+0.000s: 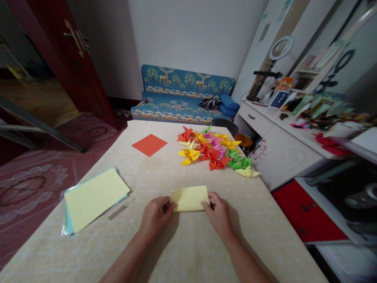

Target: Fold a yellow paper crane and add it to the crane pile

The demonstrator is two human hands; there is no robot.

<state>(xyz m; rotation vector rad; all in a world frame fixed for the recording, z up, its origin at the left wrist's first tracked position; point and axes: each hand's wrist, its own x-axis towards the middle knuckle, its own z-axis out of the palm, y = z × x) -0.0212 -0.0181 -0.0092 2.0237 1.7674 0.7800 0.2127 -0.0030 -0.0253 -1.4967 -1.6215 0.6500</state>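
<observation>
A pale yellow sheet of paper (190,198), folded into a rectangle, lies on the beige table (165,251) in front of me. My left hand (155,217) presses its fingertips on the sheet's left lower corner. My right hand (218,214) pinches the sheet's right lower corner. Both hands have their fingers curled onto the paper.
A stack of yellow and light blue sheets (94,198) lies at the left. A red square sheet (149,144) sits farther back. A pile of several folded colourful paper figures (213,151) lies at the back right. A white dresser (282,145) stands right of the table; a blue sofa (182,98) behind.
</observation>
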